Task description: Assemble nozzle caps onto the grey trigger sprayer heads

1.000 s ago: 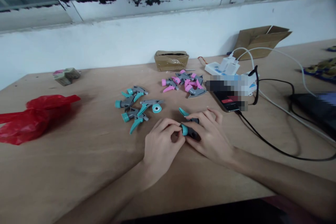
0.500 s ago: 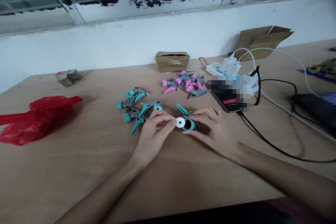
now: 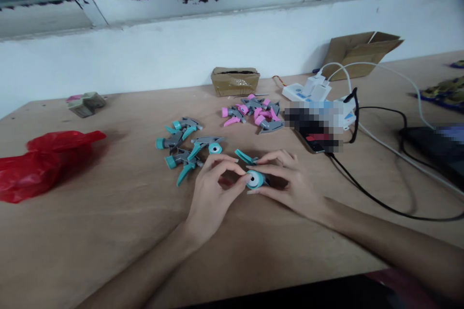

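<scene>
- Right hand: thumb and fingers close around a teal-collared spray head, above the table between both hands.
- Left hand: thumb and forefinger narrow together at the edge of a white washer, which sits at the collar's mouth; whether they grip it cannot be told.
- Beyond the left hand: loose teal-trimmed spray heads.
- Farther back: pink-trimmed spray heads.
</scene>
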The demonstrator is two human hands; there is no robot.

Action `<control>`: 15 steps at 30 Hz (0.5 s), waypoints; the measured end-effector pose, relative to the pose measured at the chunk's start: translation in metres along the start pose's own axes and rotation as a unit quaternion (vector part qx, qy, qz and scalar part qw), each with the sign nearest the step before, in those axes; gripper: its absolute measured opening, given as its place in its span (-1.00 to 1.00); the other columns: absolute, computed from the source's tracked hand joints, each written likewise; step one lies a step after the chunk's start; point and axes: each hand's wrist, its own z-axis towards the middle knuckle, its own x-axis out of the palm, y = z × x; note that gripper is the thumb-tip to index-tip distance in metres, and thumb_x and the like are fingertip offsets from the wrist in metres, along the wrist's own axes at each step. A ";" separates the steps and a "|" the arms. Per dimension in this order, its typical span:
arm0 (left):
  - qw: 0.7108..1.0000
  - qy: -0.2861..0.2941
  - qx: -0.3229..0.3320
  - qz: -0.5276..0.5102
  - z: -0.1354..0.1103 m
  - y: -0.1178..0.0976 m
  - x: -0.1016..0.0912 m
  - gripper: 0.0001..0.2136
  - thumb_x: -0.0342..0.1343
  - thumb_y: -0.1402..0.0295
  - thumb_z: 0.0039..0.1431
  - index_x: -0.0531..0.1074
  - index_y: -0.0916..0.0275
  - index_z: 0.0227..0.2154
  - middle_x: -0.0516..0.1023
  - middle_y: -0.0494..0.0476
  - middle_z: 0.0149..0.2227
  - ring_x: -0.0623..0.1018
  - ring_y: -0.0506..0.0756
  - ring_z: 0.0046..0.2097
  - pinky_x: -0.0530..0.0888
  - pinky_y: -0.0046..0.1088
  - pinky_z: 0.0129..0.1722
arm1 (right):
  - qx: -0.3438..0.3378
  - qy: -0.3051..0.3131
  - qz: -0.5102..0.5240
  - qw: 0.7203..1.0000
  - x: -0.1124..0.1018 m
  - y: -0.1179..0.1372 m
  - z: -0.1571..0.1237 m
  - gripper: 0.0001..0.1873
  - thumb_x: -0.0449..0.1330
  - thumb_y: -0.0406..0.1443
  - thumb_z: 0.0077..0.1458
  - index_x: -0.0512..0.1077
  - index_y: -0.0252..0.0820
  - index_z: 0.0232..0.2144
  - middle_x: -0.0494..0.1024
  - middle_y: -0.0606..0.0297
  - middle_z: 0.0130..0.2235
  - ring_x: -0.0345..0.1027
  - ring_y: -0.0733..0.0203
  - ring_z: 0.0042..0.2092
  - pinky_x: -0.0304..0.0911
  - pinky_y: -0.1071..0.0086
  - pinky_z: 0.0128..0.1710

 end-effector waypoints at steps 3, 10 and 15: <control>0.999 -0.013 0.026 0.019 0.000 -0.005 0.001 -0.97 0.15 0.44 0.05 0.47 0.20 -0.46 0.32 0.08 -0.19 0.46 0.03 -0.21 0.50 -0.47 -0.34 | -0.002 -0.001 -0.013 1.000 0.000 0.001 -0.001 -0.72 0.18 -0.15 0.04 0.45 0.01 -0.16 0.45 0.25 -0.15 0.27 0.13 -0.05 0.12 0.18 -0.12; 0.998 -0.003 0.035 0.043 0.000 -0.010 0.000 -0.91 0.22 0.50 -0.06 0.48 0.21 -0.45 0.31 0.10 -0.18 0.46 0.02 -0.21 0.51 -0.50 -0.35 | -0.010 -0.008 -0.012 1.000 0.000 0.000 -0.002 -0.72 0.18 -0.14 0.04 0.45 -0.01 -0.16 0.45 0.23 -0.14 0.26 0.14 -0.04 0.08 0.17 -0.09; 0.998 0.006 0.028 0.052 -0.001 -0.008 0.002 -0.91 0.19 0.52 -0.06 0.47 0.22 -0.45 0.31 0.09 -0.18 0.46 0.00 -0.25 0.52 -0.50 -0.38 | -0.030 -0.016 -0.015 0.999 0.000 -0.001 -0.003 -0.73 0.18 -0.15 0.05 0.45 -0.01 -0.16 0.45 0.24 -0.14 0.27 0.16 -0.05 0.06 0.16 -0.06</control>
